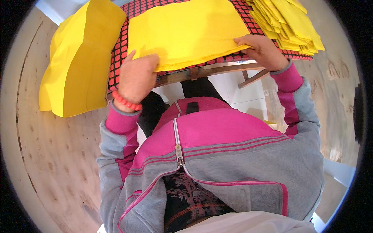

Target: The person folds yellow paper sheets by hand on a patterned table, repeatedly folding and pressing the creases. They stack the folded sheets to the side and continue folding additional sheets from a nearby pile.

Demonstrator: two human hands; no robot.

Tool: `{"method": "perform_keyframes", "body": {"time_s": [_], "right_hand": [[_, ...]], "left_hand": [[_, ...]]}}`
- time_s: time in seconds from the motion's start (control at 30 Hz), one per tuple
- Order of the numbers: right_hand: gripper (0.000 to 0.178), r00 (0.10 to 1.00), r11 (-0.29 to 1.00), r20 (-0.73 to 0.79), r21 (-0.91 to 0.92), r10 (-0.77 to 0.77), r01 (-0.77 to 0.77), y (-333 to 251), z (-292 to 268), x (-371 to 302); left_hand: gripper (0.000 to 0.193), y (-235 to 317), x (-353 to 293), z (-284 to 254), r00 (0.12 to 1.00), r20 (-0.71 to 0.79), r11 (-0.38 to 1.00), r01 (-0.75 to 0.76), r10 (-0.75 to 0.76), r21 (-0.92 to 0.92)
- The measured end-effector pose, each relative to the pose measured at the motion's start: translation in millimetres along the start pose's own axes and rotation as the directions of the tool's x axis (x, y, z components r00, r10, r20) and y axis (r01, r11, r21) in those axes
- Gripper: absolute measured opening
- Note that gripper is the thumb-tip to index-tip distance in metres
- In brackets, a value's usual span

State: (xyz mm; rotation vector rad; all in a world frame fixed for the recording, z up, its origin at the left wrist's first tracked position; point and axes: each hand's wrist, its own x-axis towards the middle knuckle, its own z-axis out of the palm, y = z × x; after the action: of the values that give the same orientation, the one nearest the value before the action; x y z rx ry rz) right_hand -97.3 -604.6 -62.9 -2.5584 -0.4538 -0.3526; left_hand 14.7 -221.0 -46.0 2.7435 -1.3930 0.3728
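A folded yellow cloth (pixel 188 29) lies flat in front of me, its layered near edge along the table's front. My left hand (pixel 136 75), with a red beaded bracelet at the wrist, is closed at the cloth's near left corner; its fingertips are partly hidden and its thumb points away from me. At the near right corner my right hand (pixel 264 50) pinches the edge, thumb on top and the other fingers underneath.
Folded yellow cloths (pixel 289 25) are piled at the far right of the table. To the left, a large yellow cloth (pixel 79 58) hangs over the side. A red and black patterned cover (pixel 115 64) lies on the wooden-framed table. Wooden boards (pixel 54 155) stand at left.
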Motion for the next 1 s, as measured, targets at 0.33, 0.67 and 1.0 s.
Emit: {"method": "perform_keyframes", "body": {"time_s": [0.33, 0.67, 1.0], "right_hand": [[0.02, 0.956, 0.899, 0.127, 0.328, 0.264, -0.291, 32.1, -25.3, 22.7], [0.026, 0.945, 0.982, -0.267, 0.055, 0.189, -0.181, 46.6, 6.9, 30.5], [0.021, 0.862, 0.897, -0.454, -0.247, 0.226, -0.366, 45.9, 33.8, 44.5]], "left_hand": [[0.02, -59.5, -5.7, 23.4, 0.914, 0.138, 0.323, 0.272, -0.382, -0.906], [0.018, -63.6, 14.1, 51.7, 0.842, -0.117, 0.542, 0.226, -0.526, -0.81], [0.016, -56.7, 35.6, 50.6, 0.835, -0.316, 0.876, 0.343, -0.45, -0.34]]}}
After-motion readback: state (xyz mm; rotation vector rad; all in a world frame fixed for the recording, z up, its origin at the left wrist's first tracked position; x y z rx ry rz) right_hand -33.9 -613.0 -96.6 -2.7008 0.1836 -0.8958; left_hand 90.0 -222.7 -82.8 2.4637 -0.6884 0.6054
